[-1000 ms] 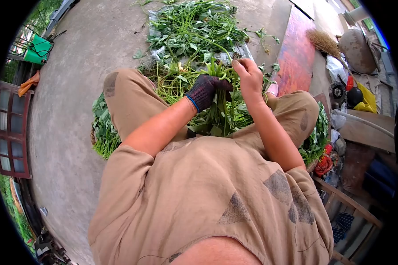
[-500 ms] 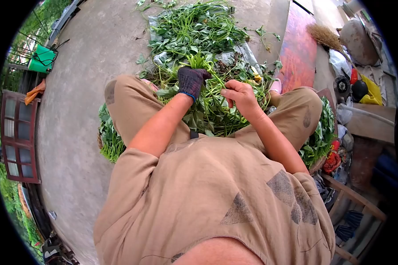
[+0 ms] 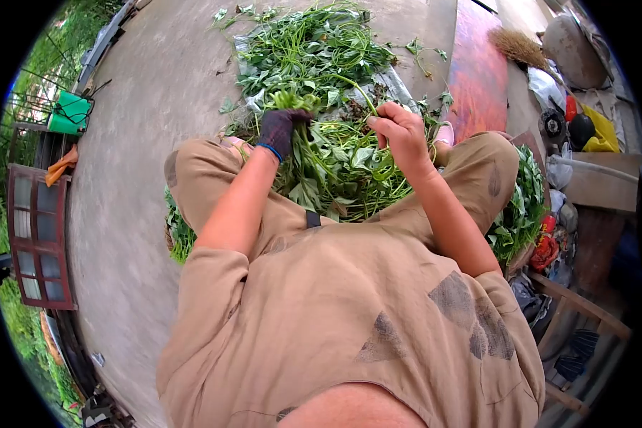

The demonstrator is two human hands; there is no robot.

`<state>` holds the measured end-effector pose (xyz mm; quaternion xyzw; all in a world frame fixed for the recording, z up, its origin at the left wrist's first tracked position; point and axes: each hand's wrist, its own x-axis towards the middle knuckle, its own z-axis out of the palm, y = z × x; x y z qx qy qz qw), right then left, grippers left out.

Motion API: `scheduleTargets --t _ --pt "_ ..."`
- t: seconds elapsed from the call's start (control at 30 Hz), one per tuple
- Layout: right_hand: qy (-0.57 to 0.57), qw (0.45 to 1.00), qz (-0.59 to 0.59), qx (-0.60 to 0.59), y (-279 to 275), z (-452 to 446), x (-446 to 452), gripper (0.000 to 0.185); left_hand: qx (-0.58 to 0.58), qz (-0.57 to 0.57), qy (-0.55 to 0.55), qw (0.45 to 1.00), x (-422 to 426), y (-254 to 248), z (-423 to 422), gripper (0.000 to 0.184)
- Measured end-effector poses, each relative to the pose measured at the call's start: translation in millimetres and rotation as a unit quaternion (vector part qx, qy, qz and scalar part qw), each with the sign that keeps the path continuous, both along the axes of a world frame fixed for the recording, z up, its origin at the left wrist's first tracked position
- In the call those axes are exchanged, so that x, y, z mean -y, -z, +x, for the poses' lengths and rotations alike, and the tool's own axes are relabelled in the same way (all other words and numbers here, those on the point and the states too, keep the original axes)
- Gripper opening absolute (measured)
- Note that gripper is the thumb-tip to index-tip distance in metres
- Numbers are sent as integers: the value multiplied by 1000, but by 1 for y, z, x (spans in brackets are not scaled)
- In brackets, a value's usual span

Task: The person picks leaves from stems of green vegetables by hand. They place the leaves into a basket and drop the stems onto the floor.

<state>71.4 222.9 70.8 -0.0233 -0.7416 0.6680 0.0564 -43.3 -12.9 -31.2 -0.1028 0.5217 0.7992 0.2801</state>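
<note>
My left hand (image 3: 279, 133), in a dark knitted glove with a blue cuff, is closed around a bunch of leafy green stems (image 3: 308, 158). The cut-looking stem ends stick up above the fist and the leaves hang below it. My bare right hand (image 3: 404, 140) pinches one long green stem (image 3: 364, 95) between thumb and fingers, and this stem arches up and to the left. Beneath both hands, loose leafy vines (image 3: 364, 160) lie between my bent knees. Farther off, a larger heap of leafy vines (image 3: 310, 53) rests on a grey sheet (image 3: 401, 87).
Leafy greens (image 3: 518, 207) stand in baskets outside both thighs. On the right are a reddish board (image 3: 478, 71), a straw broom (image 3: 518, 47), bags and a wooden frame (image 3: 581, 307). A paned door panel (image 3: 41, 235) and a green bucket (image 3: 70, 113) are at the left.
My left hand has moved left with the bunch, away from my right hand. The right hand has shifted slightly right and up, and a long stem now arches from it.
</note>
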Motion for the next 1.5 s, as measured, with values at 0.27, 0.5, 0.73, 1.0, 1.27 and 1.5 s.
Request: scheduleTargets --t 0.27,0.5,0.73,1.0,1.27,1.5 --pt "-61 984 -130 102 46 -14 2 8 -26 32 133 990 -40 -35 62 24" --pt "-57 976 -155 144 48 -11 6 8 -126 -56 239 961 -48 -27 58 27" --pt "-53 991 -43 113 48 -5 11 21 -577 -496 283 583 -25 -2 35 9" --pt "39 945 324 -27 68 -6 -26 23 -191 -141 19 971 29 -29 15 10" --pt "-76 793 604 1 33 13 24 16 -201 -103 110 968 44 -146 50 35" --pt "-54 946 128 -293 -46 7 29 45 -233 -138 154 950 6 -178 71 37"
